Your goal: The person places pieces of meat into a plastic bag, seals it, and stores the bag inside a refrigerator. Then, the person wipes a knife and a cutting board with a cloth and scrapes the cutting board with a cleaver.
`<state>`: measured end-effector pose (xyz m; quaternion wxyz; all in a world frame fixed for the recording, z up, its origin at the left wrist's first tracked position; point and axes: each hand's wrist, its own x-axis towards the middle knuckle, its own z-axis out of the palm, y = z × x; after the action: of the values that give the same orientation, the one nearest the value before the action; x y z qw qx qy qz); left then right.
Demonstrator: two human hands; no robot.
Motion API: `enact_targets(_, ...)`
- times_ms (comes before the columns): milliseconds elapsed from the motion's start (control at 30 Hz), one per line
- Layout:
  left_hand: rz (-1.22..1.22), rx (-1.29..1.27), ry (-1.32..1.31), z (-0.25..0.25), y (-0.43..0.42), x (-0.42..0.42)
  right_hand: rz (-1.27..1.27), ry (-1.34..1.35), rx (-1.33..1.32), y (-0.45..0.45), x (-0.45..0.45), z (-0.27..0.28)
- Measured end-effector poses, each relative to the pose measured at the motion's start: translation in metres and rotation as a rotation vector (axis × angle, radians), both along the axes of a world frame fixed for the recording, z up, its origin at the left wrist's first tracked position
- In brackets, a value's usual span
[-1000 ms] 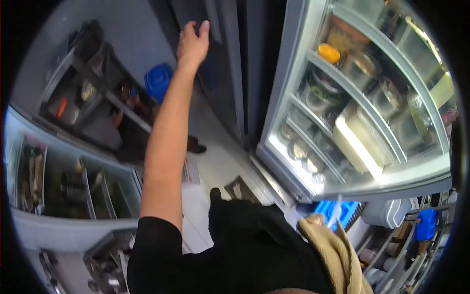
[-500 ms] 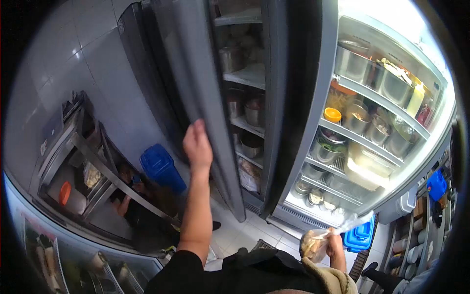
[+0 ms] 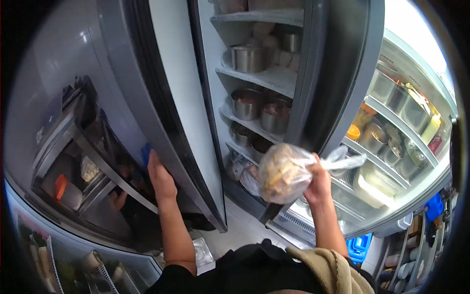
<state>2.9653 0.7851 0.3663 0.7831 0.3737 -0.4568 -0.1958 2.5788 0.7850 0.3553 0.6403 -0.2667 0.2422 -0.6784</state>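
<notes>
Upright fridge (image 3: pixel 267 78) gapes at 12 o'clock, lit fridge (image 3: pixel 413 71) at 3. Grey-framed door (image 3: pixel 178 63) at 11, swung wider than earlier. Tiled floor (image 3: pixel 240 220) at 6. Filled clear bag (image 3: pixel 279 176) at 4, raised since, neck clenched in right hand (image 3: pixel 317 179). Left hand (image 3: pixel 161 182) at 8, by door edge; hold unclear.

Up and left of the right hand (image 3: pixel 319 182), a white shelf (image 3: pixel 271 79) bears a steel pot (image 3: pixel 249 59); on a lower shelf (image 3: pixel 253 126) stand two more pots (image 3: pixel 275 119). To the hand's upper right, a lit rack (image 3: pixel 379 164) holds an orange cup (image 3: pixel 353 131) and a metal tin (image 3: pixel 374 139). Pale floor tiles (image 3: pixel 240 218) show below, between it and the left hand (image 3: pixel 162 181).
</notes>
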Motion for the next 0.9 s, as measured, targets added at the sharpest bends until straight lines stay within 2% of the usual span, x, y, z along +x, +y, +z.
enact_targets(133, 0.422, -0.002, -0.124, 0.010, 0.032, -0.038, 0.134, -0.096, -0.074, -0.044, 0.005, 0.012)
enact_targets(233, 0.764, -0.329, -0.560, -0.011, 0.043, -0.050, 0.153, -0.065, -0.081, -0.066, 0.018, 0.031)
enact_targets(367, 0.641, -0.030, -0.651, -0.016, 0.033, -0.068, 0.120, -0.068, -0.044, -0.110, 0.051, 0.058)
enact_targets(467, 0.852, 0.038, -0.791, -0.013, 0.036, -0.076, 0.087, -0.147, -0.066, -0.132, 0.079, 0.084)
enact_targets(500, 0.885, -0.035, -0.795, -0.011, 0.040, -0.080, 0.062, -0.159, -0.066, -0.135, 0.087, 0.096)
enact_targets(600, 0.740, -0.446, -0.795, -0.033, 0.044, -0.084, 0.031, -0.205, -0.063, -0.137, 0.101, 0.114)
enact_targets(633, 0.546, -0.492, -0.889, -0.036, 0.049, -0.090, 0.026, -0.222, -0.063, -0.138, 0.104, 0.116)
enact_targets(700, 0.151, -0.406, -0.786, -0.051, 0.050, -0.122, 0.131, -0.209, -0.130, -0.139, 0.097, 0.109)
enact_targets(733, -0.043, -0.284, -0.591, -0.063, 0.038, -0.146, 0.184, -0.196, -0.169, -0.136, 0.092, 0.106)
enact_targets(833, -0.649, 0.011, 0.299, -0.078, -0.004, -0.180, 0.313, -0.233, -0.132, -0.117, 0.081, 0.101)
enact_targets(867, -0.839, 0.025, 0.500, -0.085, -0.014, -0.177, 0.346, -0.244, -0.094, -0.110, 0.077, 0.097)
enact_targets(900, -0.901, -0.009, 0.533, -0.098, -0.027, -0.174, 0.411, -0.230, -0.107, -0.106, 0.074, 0.091)
